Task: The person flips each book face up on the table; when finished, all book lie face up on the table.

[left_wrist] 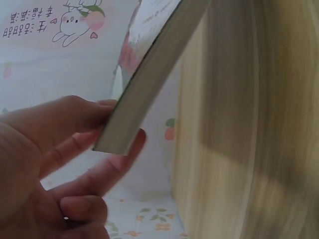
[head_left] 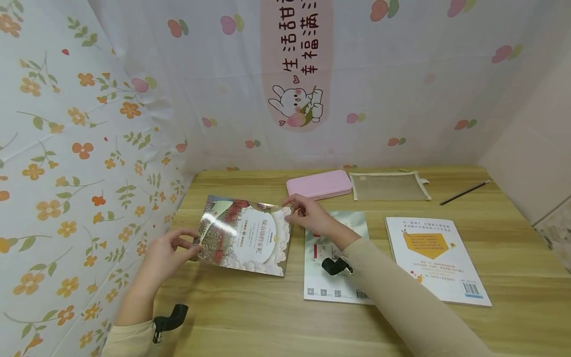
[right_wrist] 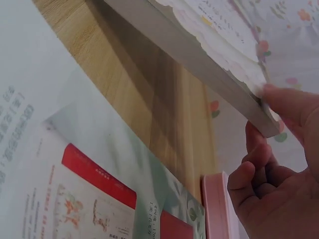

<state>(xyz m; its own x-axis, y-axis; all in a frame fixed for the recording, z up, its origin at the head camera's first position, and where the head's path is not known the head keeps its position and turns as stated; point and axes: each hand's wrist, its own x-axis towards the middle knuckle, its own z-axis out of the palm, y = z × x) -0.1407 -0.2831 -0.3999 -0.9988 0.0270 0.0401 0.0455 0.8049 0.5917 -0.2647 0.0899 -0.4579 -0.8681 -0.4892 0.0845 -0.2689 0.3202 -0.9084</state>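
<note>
A thick paperback book point(head_left: 250, 235) with a glossy illustrated cover is held up off the wooden table at the left. My left hand point(head_left: 171, 253) grips its left edge, thumb on the cover and fingers beneath. At the upper right corner my right hand point(head_left: 312, 218) pinches it between thumb and fingers. The left wrist view shows the book's page edge point(left_wrist: 144, 84) tilted, with the thumb over it. In the right wrist view, the book point(right_wrist: 199, 59) hangs above the table beside a pale green book point(right_wrist: 50, 109).
The pale green book point(head_left: 336, 292) lies right of the held book, partly under my right forearm. Further right lies a white book point(head_left: 450, 267). Along the back are a pink pencil case point(head_left: 318, 184), a mesh zip pouch point(head_left: 388, 187) and a pencil point(head_left: 464, 192).
</note>
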